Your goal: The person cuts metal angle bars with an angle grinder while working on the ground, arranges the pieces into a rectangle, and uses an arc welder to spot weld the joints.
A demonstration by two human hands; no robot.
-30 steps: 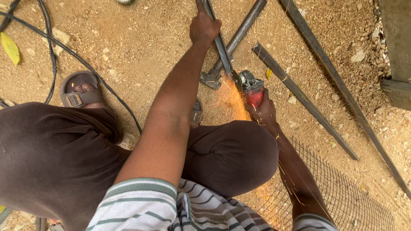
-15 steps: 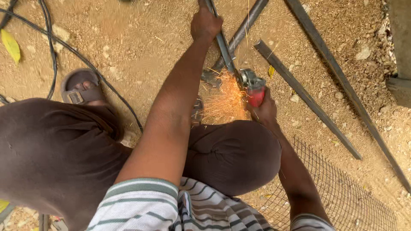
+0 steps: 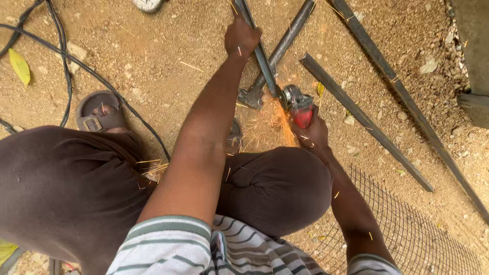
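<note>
Grinder [image 3: 299,108] nose toward upper-left

I see my left arm stretched straight out ahead, elbow near locked, bare forearm running up the middle of the view. Left hand [image 3: 241,36] sits far forward, fingers curled shut in a tight grip, knuckles up. Right arm comes in from lower right, bent, forearm angled up and inward. Right hand [image 3: 314,133] is closer to me, fingers wrapped closed, wrist slightly cocked. Hands are well apart. I'm squatting, both knees bent, below the arms.
</note>
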